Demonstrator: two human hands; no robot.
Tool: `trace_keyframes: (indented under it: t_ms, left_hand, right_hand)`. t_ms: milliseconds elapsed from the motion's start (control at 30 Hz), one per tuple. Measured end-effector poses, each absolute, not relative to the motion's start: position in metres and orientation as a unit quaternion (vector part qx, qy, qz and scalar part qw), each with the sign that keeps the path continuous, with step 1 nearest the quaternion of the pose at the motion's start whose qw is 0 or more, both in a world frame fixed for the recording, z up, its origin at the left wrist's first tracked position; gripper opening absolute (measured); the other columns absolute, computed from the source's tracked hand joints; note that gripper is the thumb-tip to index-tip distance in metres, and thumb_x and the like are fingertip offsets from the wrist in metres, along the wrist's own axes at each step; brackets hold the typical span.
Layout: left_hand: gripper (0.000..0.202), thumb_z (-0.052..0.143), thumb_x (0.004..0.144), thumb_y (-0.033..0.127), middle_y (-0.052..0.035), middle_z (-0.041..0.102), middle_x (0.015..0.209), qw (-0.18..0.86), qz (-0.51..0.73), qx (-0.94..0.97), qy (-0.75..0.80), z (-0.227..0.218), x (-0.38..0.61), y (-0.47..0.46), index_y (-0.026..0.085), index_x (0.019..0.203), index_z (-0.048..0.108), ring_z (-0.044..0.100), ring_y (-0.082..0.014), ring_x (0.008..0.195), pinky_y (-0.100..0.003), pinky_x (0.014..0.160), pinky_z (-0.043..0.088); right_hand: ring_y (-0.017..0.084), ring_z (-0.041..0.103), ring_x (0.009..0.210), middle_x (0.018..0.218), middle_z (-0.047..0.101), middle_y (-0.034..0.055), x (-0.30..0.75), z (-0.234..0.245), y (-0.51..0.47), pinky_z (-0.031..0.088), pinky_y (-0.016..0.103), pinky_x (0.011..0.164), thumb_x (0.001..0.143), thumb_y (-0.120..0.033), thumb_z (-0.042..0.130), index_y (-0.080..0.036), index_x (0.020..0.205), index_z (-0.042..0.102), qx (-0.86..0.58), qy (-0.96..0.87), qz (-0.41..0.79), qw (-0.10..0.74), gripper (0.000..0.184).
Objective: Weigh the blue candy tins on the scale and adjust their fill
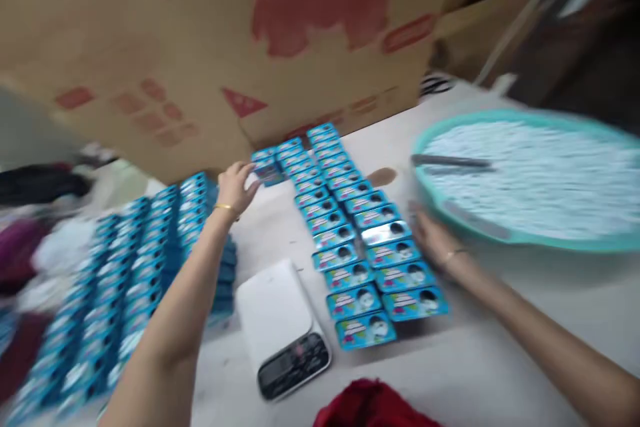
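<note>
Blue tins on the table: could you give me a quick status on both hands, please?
Left hand touching blue tins at far end of rows. Right hand open beside near rows, against teal basin. Scale between arms.

Head view, motion-blurred: left hand [237, 188] reaches forward, fingers closing on a small stack of blue packets [267, 169] at the far end of two long rows of blue packets [357, 233] on the white table [500, 360]. Right hand [433, 237] rests open just beside the rows, near the rim of a teal basin [525, 180] full of white pieces. White scale [283, 327] sits between the arms, more packet stacks [135, 267] lie left, cardboard box [210, 33] behind
</note>
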State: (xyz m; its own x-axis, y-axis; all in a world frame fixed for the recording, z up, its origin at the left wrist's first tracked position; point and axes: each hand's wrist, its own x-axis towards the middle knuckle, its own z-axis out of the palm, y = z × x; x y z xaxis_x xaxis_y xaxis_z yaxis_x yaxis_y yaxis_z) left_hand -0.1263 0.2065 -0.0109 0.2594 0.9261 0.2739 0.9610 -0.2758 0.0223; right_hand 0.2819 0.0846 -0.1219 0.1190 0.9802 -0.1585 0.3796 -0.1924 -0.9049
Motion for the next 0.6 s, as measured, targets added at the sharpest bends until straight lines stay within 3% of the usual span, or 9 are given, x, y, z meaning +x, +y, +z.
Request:
trace_keyframes:
  t_ms: [100,233,333,500,600]
  left_hand:
    - [0.042,0.043,0.090,0.041,-0.0113,0.059,0.114,0.030,-0.103,-0.808,-0.579,0.016,-0.153,0.136,0.016,0.121,0.053,0.055,-0.0223,0.106,-0.038,0.094,0.041]
    - [0.032,0.046,0.090,0.043,-0.0077,0.062,0.103,0.004,-0.093,-0.783,-0.614,0.036,-0.185,0.018,0.018,0.106,0.056,0.056,-0.0192,0.099,-0.033,0.089,0.043]
    - [0.033,0.056,0.083,0.050,-0.0095,0.060,0.108,0.036,-0.025,-0.767,-0.640,0.017,-0.197,-0.053,0.020,0.096,0.059,0.054,-0.0237,0.103,-0.038,0.088,0.041]
    - [0.019,0.053,0.087,0.036,-0.0105,0.057,0.120,0.139,0.039,-0.744,-0.653,-0.025,-0.196,-0.096,0.023,0.096,0.062,0.048,-0.0307,0.114,-0.046,0.090,0.037]
    - [0.016,0.049,0.089,0.030,-0.0088,0.058,0.121,0.168,0.027,-0.752,-0.637,-0.019,-0.187,-0.095,0.022,0.086,0.061,0.048,-0.0302,0.116,-0.049,0.094,0.035]
  right_hand:
    - [0.026,0.051,0.068,0.070,0.053,0.0082,0.283,-0.126,0.094,0.036,0.038,0.067,0.071,-0.026,0.056,-0.025,0.077,0.048,-0.701,-0.570,0.349,0.249,0.010]
    - [0.017,0.030,0.049,0.057,0.036,0.0026,0.277,-0.117,0.090,0.027,0.035,0.057,0.078,-0.026,0.051,-0.025,0.068,0.037,-0.741,-0.574,0.303,0.170,0.018]
    - [0.016,0.027,0.048,0.056,0.036,0.0024,0.274,-0.111,0.085,0.027,0.033,0.055,0.082,-0.031,0.049,-0.025,0.067,0.034,-0.768,-0.565,0.277,0.117,0.022]
    - [0.018,0.035,0.052,0.066,0.050,0.0080,0.277,-0.119,0.092,0.031,0.032,0.057,0.083,-0.027,0.048,-0.020,0.078,0.051,-0.799,-0.541,0.258,0.058,0.010]
    - [0.018,0.038,0.056,0.073,0.055,0.0122,0.280,-0.123,0.096,0.031,0.032,0.060,0.083,-0.023,0.047,-0.011,0.098,0.059,-0.798,-0.530,0.278,0.072,0.022]
